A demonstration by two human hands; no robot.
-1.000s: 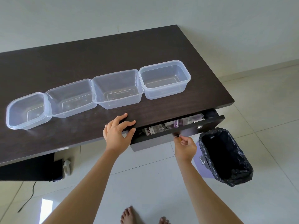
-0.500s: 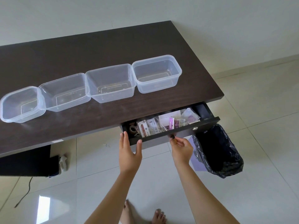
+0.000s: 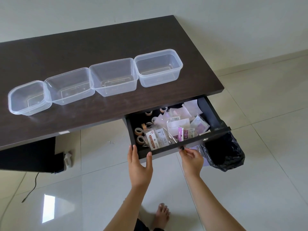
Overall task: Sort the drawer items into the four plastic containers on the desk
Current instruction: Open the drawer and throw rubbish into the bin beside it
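Four clear plastic containers (image 3: 93,82) in a row on the dark brown wooden surface (image 3: 100,44), all bare inside. Below its front edge, the dark pull-out drawer (image 3: 215,114) stands open, holding tape rolls (image 3: 139,131) and a clear packet of sticky notes (image 3: 155,139) among other packets. Left hand (image 3: 139,165): grip spread, fingers straight against the drawer front. Right hand (image 3: 191,160): grip pinching the small black drawer knob (image 3: 182,148). The sticky-note packet lies at twelve o'clock from the left hand, just over the front panel, long axis running roughly eleven to five. Left hand is nearer, likely first to reach in. Black-lined bin (image 3: 225,152) at three o'clock.
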